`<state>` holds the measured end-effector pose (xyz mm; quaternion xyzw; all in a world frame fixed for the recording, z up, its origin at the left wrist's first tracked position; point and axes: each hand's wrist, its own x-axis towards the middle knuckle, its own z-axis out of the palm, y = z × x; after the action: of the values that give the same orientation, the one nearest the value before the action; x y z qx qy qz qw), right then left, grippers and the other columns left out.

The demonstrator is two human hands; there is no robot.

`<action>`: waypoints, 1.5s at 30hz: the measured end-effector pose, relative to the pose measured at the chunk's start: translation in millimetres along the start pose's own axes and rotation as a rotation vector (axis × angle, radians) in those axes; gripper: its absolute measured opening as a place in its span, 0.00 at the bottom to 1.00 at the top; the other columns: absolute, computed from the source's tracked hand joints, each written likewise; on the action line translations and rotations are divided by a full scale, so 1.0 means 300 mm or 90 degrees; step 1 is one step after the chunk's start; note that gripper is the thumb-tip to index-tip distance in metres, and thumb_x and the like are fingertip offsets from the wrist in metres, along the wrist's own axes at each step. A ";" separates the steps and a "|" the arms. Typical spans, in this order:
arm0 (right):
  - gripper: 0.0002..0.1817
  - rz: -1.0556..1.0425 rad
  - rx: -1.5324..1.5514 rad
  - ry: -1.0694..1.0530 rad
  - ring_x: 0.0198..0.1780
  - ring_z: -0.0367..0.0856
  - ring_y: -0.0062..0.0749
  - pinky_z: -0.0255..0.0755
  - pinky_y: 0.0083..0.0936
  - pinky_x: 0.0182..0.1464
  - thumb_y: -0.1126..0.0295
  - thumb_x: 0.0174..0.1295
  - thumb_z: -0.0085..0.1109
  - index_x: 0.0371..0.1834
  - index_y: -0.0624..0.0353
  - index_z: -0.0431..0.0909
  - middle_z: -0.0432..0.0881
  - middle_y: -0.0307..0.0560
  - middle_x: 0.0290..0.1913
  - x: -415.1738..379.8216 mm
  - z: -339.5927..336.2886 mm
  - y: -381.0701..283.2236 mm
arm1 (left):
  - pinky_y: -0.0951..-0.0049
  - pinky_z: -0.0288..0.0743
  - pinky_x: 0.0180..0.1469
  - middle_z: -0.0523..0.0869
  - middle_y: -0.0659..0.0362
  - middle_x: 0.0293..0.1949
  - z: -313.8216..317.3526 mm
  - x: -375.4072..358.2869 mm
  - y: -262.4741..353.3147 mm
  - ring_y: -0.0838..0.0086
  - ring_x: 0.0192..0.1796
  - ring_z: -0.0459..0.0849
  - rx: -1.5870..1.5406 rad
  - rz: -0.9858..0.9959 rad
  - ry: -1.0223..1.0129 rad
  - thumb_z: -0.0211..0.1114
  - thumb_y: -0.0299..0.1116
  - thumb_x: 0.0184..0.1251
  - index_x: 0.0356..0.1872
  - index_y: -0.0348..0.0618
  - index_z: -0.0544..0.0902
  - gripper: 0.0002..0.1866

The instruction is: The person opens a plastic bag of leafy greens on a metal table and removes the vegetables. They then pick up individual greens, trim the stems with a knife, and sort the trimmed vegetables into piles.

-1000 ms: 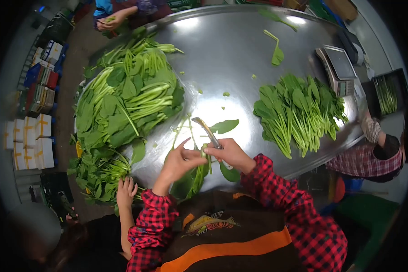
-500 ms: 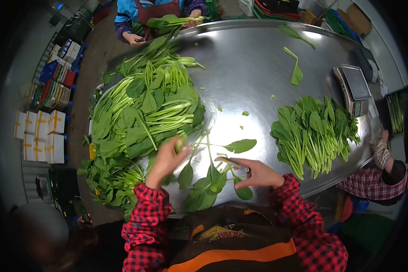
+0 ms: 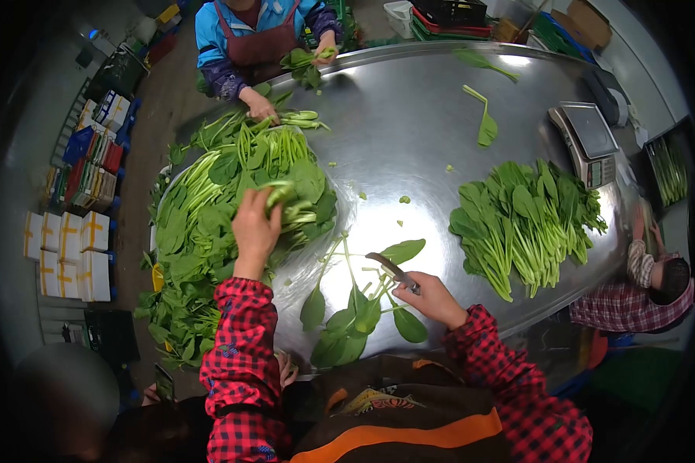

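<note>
- Our right hand (image 3: pixel 434 299) has its fingers wrapped round the handle of a small knife (image 3: pixel 392 268), whose curved blade points away from us, over the table and toward the heap side.
- Our left hand (image 3: pixel 256 228) reaches over the heap with fingers bent, pale green stems (image 3: pixel 282 191) at the fingertips; these are blurred, and we cannot tell whether it grips them or only touches them.
- Just below and beside the knife we see loose leaves (image 3: pixel 346 330) with thin stalks spread on the metal table (image 3: pixel 386 100), and a single leaf (image 3: pixel 404 250) lying just beyond the blade.
- The big heap of leafy greens (image 3: pixel 189 243) fills the table's left part, under our left hand, with a clear plastic sheet (image 3: pixel 305 266) along its edge.
- To the right, well apart from the heap, we find a layer of greens (image 3: pixel 517 224) with its pale stalks mostly toward us.
- Near that layer stands a scale (image 3: pixel 587 131); farther in lies a stray leaf (image 3: pixel 486 130).
- Across from us, a co-worker has one hand (image 3: pixel 261 106) at the heap's far end and another hand (image 3: pixel 326 50) around a small bunch (image 3: pixel 305 71).
- Beyond the heap, we see white boxes (image 3: pixel 93 231) stacked by the wall.
</note>
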<state>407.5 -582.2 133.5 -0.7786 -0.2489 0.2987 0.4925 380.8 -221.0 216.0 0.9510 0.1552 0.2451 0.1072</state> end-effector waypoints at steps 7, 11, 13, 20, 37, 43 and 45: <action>0.14 0.032 0.176 0.146 0.39 0.83 0.34 0.76 0.29 0.45 0.64 0.74 0.54 0.50 0.63 0.81 0.84 0.49 0.41 0.015 0.035 -0.044 | 0.66 0.79 0.40 0.83 0.50 0.46 -0.344 0.043 0.160 0.59 0.41 0.85 -0.096 0.103 0.325 0.70 0.29 0.60 0.47 0.39 0.83 0.14; 0.13 -0.029 0.225 0.175 0.40 0.82 0.29 0.76 0.27 0.44 0.66 0.75 0.50 0.51 0.62 0.80 0.84 0.47 0.41 0.007 0.016 -0.175 | 0.67 0.79 0.39 0.87 0.52 0.38 -0.401 -0.072 0.265 0.61 0.37 0.87 -0.087 0.080 0.083 0.73 0.31 0.57 0.44 0.38 0.85 0.15; 0.12 -0.053 0.175 0.193 0.40 0.83 0.32 0.76 0.29 0.45 0.67 0.75 0.50 0.50 0.61 0.80 0.84 0.48 0.41 -0.007 0.007 -0.212 | 0.67 0.79 0.39 0.88 0.51 0.34 -0.351 -0.141 0.307 0.62 0.36 0.88 -0.188 0.011 -0.037 0.75 0.33 0.55 0.43 0.38 0.87 0.15; 0.07 -0.252 -0.228 0.208 0.40 0.77 0.45 0.71 0.37 0.44 0.69 0.65 0.59 0.44 0.56 0.81 0.78 0.46 0.35 -0.043 0.010 -0.244 | 0.68 0.79 0.41 0.88 0.48 0.35 -0.142 -0.363 0.391 0.60 0.36 0.88 -0.360 -0.179 -0.244 0.74 0.32 0.54 0.43 0.32 0.87 0.17; 0.17 0.103 -0.074 0.214 0.36 0.86 0.46 0.78 0.39 0.41 0.55 0.64 0.63 0.42 0.59 0.85 0.86 0.52 0.33 0.048 0.100 0.320 | 0.82 0.71 0.37 0.81 0.69 0.30 -0.190 -0.510 0.171 0.86 0.34 0.78 -0.653 -0.497 -0.128 0.65 0.28 0.66 0.44 0.38 0.85 0.08; 0.26 0.307 -0.235 -0.136 0.40 0.86 0.50 0.78 0.41 0.46 0.45 0.56 0.67 0.37 0.62 0.86 0.87 0.56 0.35 0.162 0.200 0.307 | 0.76 0.75 0.34 0.81 0.61 0.30 -0.118 -0.552 0.248 0.78 0.29 0.81 -0.846 -0.571 -0.174 0.62 0.27 0.66 0.39 0.39 0.78 0.04; 0.26 0.237 -0.199 -0.073 0.38 0.86 0.51 0.77 0.42 0.45 0.45 0.56 0.67 0.37 0.62 0.85 0.86 0.55 0.33 0.152 0.226 0.327 | 0.76 0.75 0.32 0.81 0.61 0.30 -0.081 -0.585 0.251 0.77 0.29 0.81 -0.820 -0.556 -0.187 0.64 0.28 0.65 0.39 0.40 0.78 0.05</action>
<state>400.4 -547.4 10.7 -0.8597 -0.1722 0.3854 0.2877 240.9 -349.1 181.9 0.5772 0.3262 0.0946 0.7426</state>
